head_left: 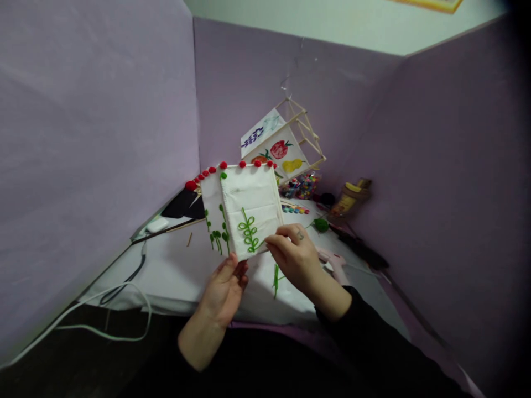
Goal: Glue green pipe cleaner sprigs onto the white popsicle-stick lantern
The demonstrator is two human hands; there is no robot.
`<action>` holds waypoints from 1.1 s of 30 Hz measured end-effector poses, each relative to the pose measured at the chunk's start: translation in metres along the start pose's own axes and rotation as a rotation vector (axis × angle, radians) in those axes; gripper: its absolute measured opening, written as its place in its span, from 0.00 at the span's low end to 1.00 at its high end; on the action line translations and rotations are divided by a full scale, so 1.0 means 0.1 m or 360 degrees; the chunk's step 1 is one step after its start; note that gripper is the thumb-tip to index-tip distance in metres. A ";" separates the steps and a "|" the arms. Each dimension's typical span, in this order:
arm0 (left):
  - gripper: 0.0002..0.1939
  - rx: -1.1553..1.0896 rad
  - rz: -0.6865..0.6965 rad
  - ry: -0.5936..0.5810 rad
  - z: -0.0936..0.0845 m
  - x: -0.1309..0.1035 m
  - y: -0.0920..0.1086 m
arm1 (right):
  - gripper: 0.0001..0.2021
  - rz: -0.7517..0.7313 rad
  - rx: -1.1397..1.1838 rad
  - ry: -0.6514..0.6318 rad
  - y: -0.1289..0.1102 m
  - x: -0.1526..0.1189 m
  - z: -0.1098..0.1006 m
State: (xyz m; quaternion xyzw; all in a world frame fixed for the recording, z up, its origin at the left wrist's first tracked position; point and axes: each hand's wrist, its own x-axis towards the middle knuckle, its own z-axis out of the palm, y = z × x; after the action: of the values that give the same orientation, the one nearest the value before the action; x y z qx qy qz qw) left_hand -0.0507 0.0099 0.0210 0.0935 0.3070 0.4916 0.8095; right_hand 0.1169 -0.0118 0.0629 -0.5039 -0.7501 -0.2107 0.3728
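My left hand [224,290] holds a white paper lantern box [249,207] from below, at its bottom corner. Red pom-poms [224,166] line its top edge, and green yarn leaf shapes [248,229] are stuck on its faces. My right hand [292,254] pinches the box's lower right edge, next to the green leaf sprig. A strand of green yarn [276,279] hangs below my right hand.
A second lantern [282,145] with painted fruit and a stick frame hangs behind. Beads [301,187], a green yarn ball [321,224], a glue jar [350,199] and a pink glue gun [334,260] lie on the white table [174,271]. White cables [124,293] trail left. Purple partitions enclose the desk.
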 end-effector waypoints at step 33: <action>0.09 -0.0019 0.0028 -0.0043 -0.01 0.00 0.03 | 0.06 -0.0132 0.0332 -0.0371 0.11 0.10 -0.21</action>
State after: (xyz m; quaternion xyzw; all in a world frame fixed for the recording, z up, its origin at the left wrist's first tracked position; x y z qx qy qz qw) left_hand -0.0539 0.0111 0.0219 0.0979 0.2923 0.4992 0.8098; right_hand 0.1320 -0.0158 0.0835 -0.4521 -0.8263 -0.0871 0.3245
